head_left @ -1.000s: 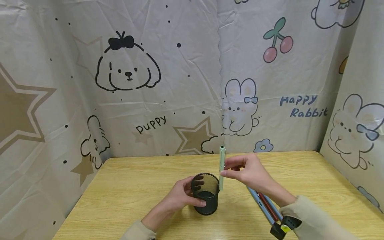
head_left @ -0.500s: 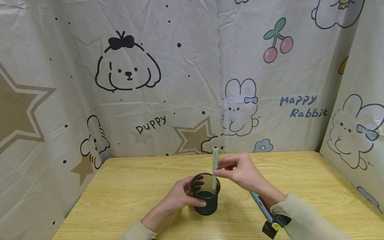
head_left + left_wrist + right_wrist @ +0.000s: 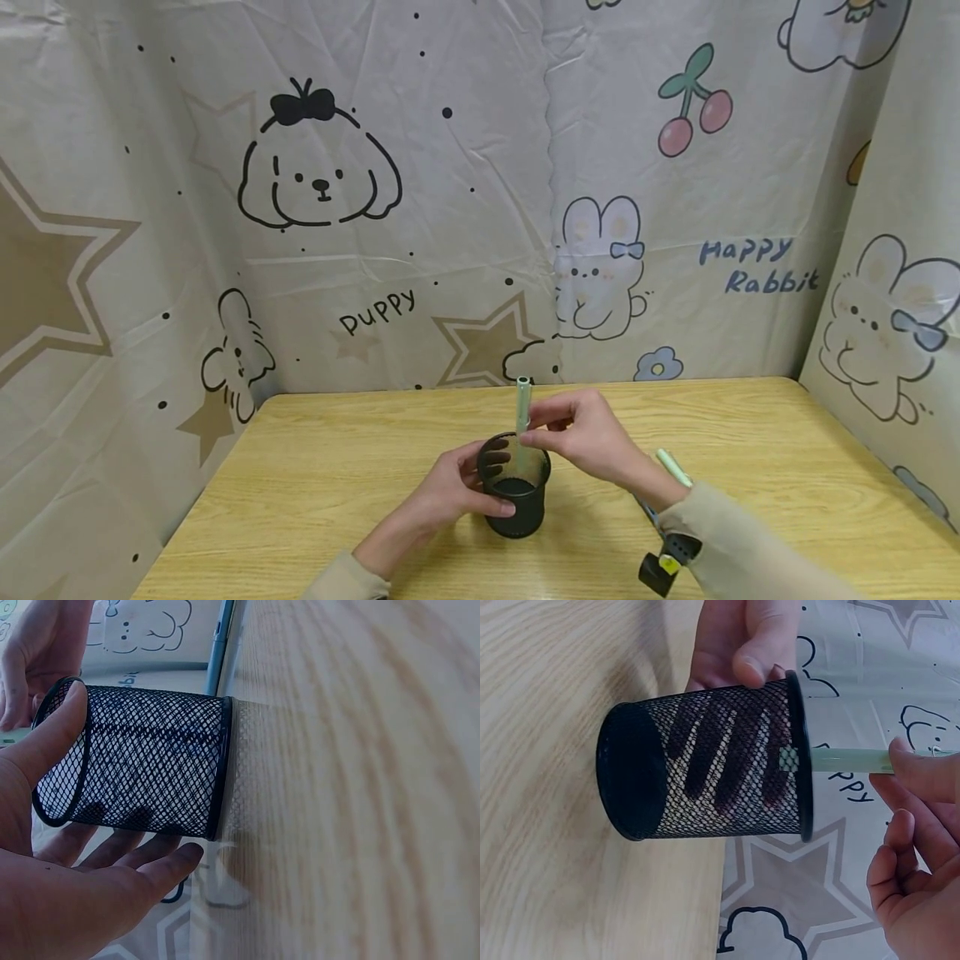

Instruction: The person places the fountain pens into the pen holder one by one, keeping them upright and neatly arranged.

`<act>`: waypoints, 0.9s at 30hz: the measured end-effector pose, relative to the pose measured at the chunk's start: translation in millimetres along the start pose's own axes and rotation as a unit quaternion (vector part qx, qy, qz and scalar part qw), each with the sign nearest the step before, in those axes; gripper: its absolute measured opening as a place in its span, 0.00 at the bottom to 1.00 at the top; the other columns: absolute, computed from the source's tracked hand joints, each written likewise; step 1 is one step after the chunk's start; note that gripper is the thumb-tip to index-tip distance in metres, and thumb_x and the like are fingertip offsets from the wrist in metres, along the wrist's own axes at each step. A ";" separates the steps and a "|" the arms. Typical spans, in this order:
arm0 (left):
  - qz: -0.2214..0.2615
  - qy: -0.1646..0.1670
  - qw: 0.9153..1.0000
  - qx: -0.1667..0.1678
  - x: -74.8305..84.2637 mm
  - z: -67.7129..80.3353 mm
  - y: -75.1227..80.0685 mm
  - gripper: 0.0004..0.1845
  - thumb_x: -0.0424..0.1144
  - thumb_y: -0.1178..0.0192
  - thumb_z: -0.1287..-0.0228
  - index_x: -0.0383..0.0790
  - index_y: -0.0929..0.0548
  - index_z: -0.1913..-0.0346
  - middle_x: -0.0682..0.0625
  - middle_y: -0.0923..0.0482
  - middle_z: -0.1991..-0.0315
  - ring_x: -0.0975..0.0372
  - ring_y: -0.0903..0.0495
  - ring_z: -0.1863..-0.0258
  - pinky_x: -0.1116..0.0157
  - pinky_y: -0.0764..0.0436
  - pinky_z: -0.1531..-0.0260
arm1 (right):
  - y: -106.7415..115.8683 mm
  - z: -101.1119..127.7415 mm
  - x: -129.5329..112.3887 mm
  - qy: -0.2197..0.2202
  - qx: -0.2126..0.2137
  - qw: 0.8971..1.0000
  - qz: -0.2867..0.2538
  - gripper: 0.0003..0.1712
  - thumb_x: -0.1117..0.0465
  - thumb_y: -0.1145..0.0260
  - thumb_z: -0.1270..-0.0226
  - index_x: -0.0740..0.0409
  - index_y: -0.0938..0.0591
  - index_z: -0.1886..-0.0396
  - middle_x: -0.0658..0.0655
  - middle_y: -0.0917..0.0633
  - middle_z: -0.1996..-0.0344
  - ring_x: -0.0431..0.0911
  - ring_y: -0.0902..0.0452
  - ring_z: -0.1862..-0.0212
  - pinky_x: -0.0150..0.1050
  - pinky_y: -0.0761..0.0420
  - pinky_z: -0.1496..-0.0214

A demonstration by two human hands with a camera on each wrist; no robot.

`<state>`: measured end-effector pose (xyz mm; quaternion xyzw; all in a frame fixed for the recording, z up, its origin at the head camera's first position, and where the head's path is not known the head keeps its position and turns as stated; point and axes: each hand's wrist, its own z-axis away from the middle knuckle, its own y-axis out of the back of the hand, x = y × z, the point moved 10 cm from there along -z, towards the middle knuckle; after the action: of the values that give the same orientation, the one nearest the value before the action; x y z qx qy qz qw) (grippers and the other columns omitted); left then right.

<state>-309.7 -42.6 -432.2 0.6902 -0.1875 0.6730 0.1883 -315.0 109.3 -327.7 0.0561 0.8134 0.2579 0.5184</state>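
Observation:
A black mesh pen holder [image 3: 527,510] stands upright on the wooden table. My left hand [image 3: 448,492] holds it from the left, thumb at the near side and fingers round the far side. My right hand [image 3: 585,435] pinches a light green pen [image 3: 522,402] between thumb and fingers, upright over the holder's mouth. In the right wrist view, the lower tip of the green pen [image 3: 847,760] has passed just inside the rim of the mesh holder [image 3: 739,825]. Its upper part stays above the rim.
Right of the holder, partly hidden under my right forearm, lie another light green pen [image 3: 673,467] and a blue pen [image 3: 648,510]. The wooden table [image 3: 337,467] ends at a printed cloth backdrop [image 3: 465,208]. A black device [image 3: 663,568] sits on my right wrist.
My right hand has carried the green pen left, from beside the holder to over it, and lowered its tip inside the rim. The left hand and holder have stayed put.

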 end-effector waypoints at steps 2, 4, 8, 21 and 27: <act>0.000 0.000 1.000 0.001 -0.3 -0.2 0.3 0.42 0.24 0.21 0.46 0.35 0.25 0.26 0.39 0.22 0.33 0.39 0.25 0.32 0.47 0.28 0.31 | -2.7 -0.7 1.3 0.003 -0.002 1.000 0.003 0.10 0.63 0.20 0.37 0.56 0.06 0.57 0.49 0.08 0.64 0.45 0.17 0.66 0.34 0.22 0.67; 0.001 0.002 1.000 0.001 -0.5 -0.1 0.5 0.42 0.24 0.21 0.46 0.36 0.25 0.26 0.40 0.22 0.33 0.39 0.25 0.33 0.47 0.27 0.32 | -4.6 -1.1 2.3 0.008 -0.003 1.000 0.006 0.09 0.63 0.20 0.38 0.56 0.06 0.58 0.48 0.08 0.65 0.44 0.19 0.68 0.33 0.24 0.69; 0.003 0.005 1.000 0.002 -0.1 0.5 0.2 0.42 0.24 0.21 0.46 0.37 0.24 0.27 0.41 0.21 0.34 0.42 0.22 0.34 0.52 0.24 0.34 | -8.9 -1.8 5.4 0.015 -0.006 1.000 0.010 0.07 0.64 0.19 0.38 0.56 0.06 0.60 0.48 0.08 0.66 0.43 0.21 0.69 0.32 0.28 0.69; 0.010 0.004 1.000 -0.005 1.5 1.1 -2.3 0.41 0.24 0.22 0.45 0.38 0.24 0.27 0.43 0.18 0.37 0.47 0.19 0.37 0.56 0.21 0.37 | -17.0 -1.2 13.2 0.012 -0.015 1.000 0.003 0.09 0.63 0.19 0.38 0.60 0.07 0.59 0.50 0.08 0.66 0.41 0.27 0.73 0.31 0.32 0.72; 0.007 0.005 1.000 -0.004 0.6 0.9 -2.3 0.40 0.23 0.22 0.45 0.38 0.24 0.28 0.42 0.18 0.36 0.47 0.20 0.37 0.52 0.24 0.34 | -20.9 -1.6 15.2 0.017 -0.020 1.000 0.006 0.09 0.63 0.18 0.39 0.59 0.07 0.60 0.51 0.08 0.66 0.41 0.26 0.73 0.30 0.32 0.72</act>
<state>-307.8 -41.0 -431.7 0.6848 -0.1943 0.6769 0.1874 -319.7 96.2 -349.6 0.0461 0.8165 0.2777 0.5041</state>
